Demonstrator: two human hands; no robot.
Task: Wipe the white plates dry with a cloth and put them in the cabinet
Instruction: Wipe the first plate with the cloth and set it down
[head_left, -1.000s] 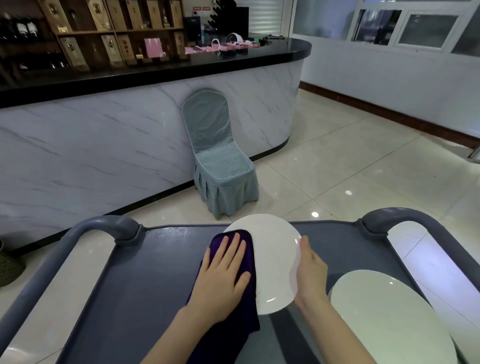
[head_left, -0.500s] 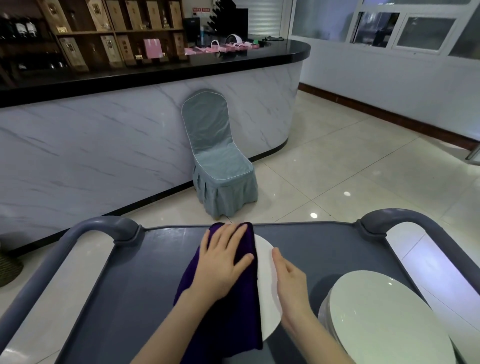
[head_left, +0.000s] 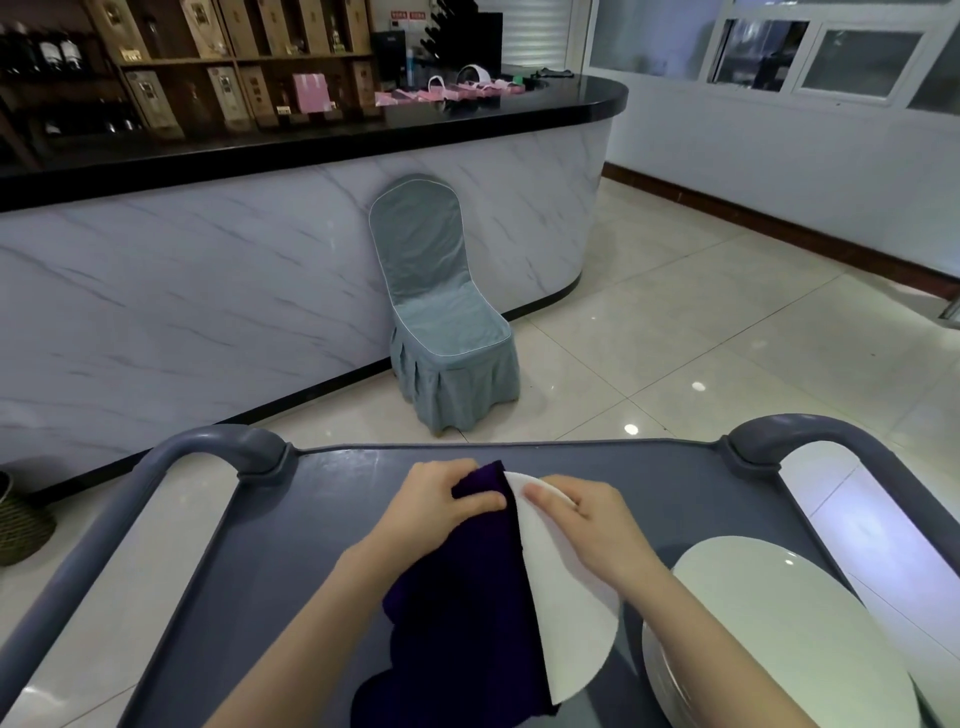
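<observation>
Since the plate (head_left: 566, 613) is held up on edge over the cart (head_left: 311, 545), just beside the stack of plates (head_left: 779, 623), the right hand (head_left: 587, 519) curls its fingers on the top rim to steady it while the left hand (head_left: 441, 499) grips the cloth (head_left: 467, 597) against its face, presumably mid-wipe.

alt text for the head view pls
The left hand grips a dark purple cloth against a tilted white plate, held at its top edge by the right hand, above a grey cart. Stacked white plates sit at right; a covered chair stands by a marble counter.
</observation>
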